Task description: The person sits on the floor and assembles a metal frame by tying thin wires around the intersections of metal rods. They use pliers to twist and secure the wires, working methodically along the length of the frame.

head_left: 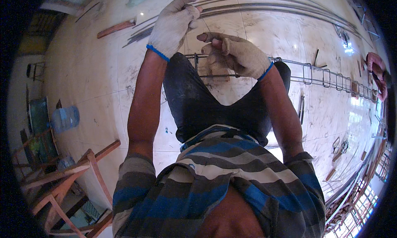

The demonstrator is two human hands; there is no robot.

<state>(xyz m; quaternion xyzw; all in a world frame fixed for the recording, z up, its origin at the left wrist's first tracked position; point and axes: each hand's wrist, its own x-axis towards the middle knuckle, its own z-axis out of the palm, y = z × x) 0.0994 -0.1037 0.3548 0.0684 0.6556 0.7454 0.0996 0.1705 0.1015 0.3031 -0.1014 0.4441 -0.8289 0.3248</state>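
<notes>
My left hand (175, 25), in a whitish knit glove with a blue cuff, is over a bundle of long thin steel rods (256, 7). Its forefinger sticks out while the other fingers curl in; whatever they hold is hidden. To its right, my right hand (244, 56), gloved alike and more soiled, hovers above a rebar cage (308, 74) with its fingers bent inward. I cannot make out anything between those fingers. The cage, long bars with square stirrups, runs from between my knees to the far right. My legs (194, 97) are spread in dark trousers.
A short wooden piece (116, 28) lies left of the rods. A clear blue water jug (65, 119) and a wooden frame (89, 163) stand at the left. Pliers-like tools (302, 110) lie on the tiles at right. Another person (377, 74) crouches at the cage's far end.
</notes>
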